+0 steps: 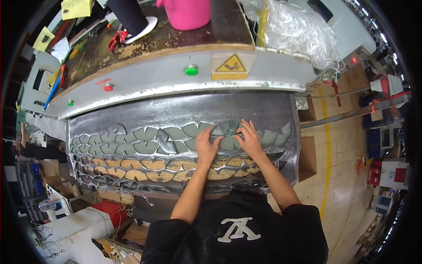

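A dark grey sheet [176, 105] with a silvery sheen lies across the work surface in front of me. Rows of curved, leaf-like cut-outs run across it; greenish material shows through the upper rows. My left hand [206, 144] rests on the upper row, its thumb and fingers apart beside a cut-out. Just to its right, my right hand [249, 140] pinches a small dark green cut piece [231, 127] between thumb and index finger. A loose dark cut piece [165, 141] lies tilted across the rows further left.
Beyond the sheet runs a grey machine beam [149, 75] with a green button [191, 70], a red button [108, 87] and a yellow warning sign [234, 64]. On top are a pink container [187, 13] and red-handled scissors [116, 40]. Clear plastic [301, 33] lies back right.
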Demonstrator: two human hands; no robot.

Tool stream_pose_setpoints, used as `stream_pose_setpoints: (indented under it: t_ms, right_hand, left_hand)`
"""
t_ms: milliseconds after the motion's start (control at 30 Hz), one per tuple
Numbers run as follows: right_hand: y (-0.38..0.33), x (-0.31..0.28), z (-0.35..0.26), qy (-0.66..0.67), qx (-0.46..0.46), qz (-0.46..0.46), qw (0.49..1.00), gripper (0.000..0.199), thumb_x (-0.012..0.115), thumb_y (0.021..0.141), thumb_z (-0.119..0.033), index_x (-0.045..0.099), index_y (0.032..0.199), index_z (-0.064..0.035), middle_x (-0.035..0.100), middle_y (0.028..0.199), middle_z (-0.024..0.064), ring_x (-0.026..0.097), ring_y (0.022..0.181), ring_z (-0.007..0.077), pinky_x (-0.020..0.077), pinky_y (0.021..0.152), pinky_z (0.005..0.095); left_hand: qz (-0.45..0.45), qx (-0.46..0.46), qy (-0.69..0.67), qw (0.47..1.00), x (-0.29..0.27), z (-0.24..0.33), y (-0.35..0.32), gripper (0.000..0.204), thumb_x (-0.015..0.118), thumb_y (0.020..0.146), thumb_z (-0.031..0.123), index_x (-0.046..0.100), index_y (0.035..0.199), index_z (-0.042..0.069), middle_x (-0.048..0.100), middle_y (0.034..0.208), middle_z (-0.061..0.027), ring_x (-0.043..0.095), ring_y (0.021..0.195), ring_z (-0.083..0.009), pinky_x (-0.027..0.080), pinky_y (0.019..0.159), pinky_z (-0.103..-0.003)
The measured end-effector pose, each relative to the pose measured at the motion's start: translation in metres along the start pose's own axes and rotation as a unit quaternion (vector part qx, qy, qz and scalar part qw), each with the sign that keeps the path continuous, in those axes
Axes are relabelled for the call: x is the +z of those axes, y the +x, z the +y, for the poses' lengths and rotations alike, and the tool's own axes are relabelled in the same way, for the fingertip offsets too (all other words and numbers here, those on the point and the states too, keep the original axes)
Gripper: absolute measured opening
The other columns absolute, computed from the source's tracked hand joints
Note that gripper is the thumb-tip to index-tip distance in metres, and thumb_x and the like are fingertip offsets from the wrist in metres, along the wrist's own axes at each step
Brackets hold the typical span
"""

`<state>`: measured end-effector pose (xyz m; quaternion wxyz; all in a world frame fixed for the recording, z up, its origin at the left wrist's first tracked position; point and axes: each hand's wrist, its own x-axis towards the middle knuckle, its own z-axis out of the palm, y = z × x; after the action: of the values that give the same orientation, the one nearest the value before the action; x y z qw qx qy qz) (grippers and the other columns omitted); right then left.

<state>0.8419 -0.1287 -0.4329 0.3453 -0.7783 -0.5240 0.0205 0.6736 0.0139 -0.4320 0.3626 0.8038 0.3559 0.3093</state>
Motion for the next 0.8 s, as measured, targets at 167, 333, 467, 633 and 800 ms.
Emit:
stream_pose_setpoints:
  t_ms: [167, 333, 467, 633, 800]
  right_hand:
    - [0.009, -0.02, -0.024, 0.035, 0.057, -0.015, 0.998, 0.054, 0.088, 0.089, -0.022, 0.06, 0.133, -0.0059, 0.055, 0.152, 0.023, 0.048, 0.147, 0.0447, 0.0392, 0.124, 0.0555]
    - [-0.04, -0.08, -0.072, 0.086, 0.064, -0.013, 0.994, 0.057, 0.091, 0.084, -0.026, 0.065, 0.13, -0.0045, 0.063, 0.14, 0.0207, 0.06, 0.132, 0.0429, 0.0492, 0.111, 0.0491]
    - [-0.059, -0.096, -0.077, 0.082, -0.035, -0.224, 0.97, 0.044, 0.085, 0.089, -0.032, 0.072, 0.121, -0.0044, 0.072, 0.117, 0.0159, 0.068, 0.112, 0.0381, 0.0543, 0.099, 0.0463]
    - [-0.042, -0.099, -0.066, 0.128, 0.026, -0.293, 0.947, 0.04, 0.083, 0.09, -0.029, 0.075, 0.12, -0.0031, 0.069, 0.114, 0.0161, 0.067, 0.115, 0.0384, 0.053, 0.101, 0.0467]
    - [-0.025, -0.112, -0.072, 0.109, 0.027, -0.261, 0.959, 0.045, 0.085, 0.087, -0.028, 0.076, 0.124, -0.0037, 0.069, 0.114, 0.0157, 0.066, 0.116, 0.038, 0.0523, 0.104, 0.0457]
  left_hand:
    - [-0.03, -0.005, 0.018, 0.999, -0.012, -0.002, 0.008, 0.071, 0.094, 0.08, 0.02, 0.064, 0.141, 0.001, 0.074, 0.125, -0.021, 0.07, 0.116, -0.04, 0.054, 0.103, -0.046]
    - [0.018, -0.003, -0.039, 0.999, -0.044, 0.031, 0.047, 0.075, 0.09, 0.085, 0.017, 0.056, 0.151, 0.004, 0.075, 0.123, -0.019, 0.071, 0.113, -0.0358, 0.055, 0.101, -0.046]
    - [0.102, -0.022, -0.173, 0.979, -0.064, 0.068, 0.14, 0.039, 0.09, 0.09, 0.022, 0.071, 0.116, -0.001, 0.076, 0.08, -0.0071, 0.071, 0.074, -0.0139, 0.056, 0.075, -0.031]
    - [0.173, -0.059, -0.06, 0.981, -0.081, 0.068, 0.204, 0.041, 0.089, 0.093, 0.028, 0.062, 0.076, 0.002, 0.062, 0.064, -0.0011, 0.049, 0.058, -0.0075, 0.044, 0.056, -0.031]
    - [0.052, -0.049, -0.131, 0.989, -0.078, 0.061, 0.119, 0.04, 0.086, 0.095, 0.031, 0.065, 0.074, 0.003, 0.062, 0.061, -0.0024, 0.051, 0.059, -0.008, 0.044, 0.056, -0.03]
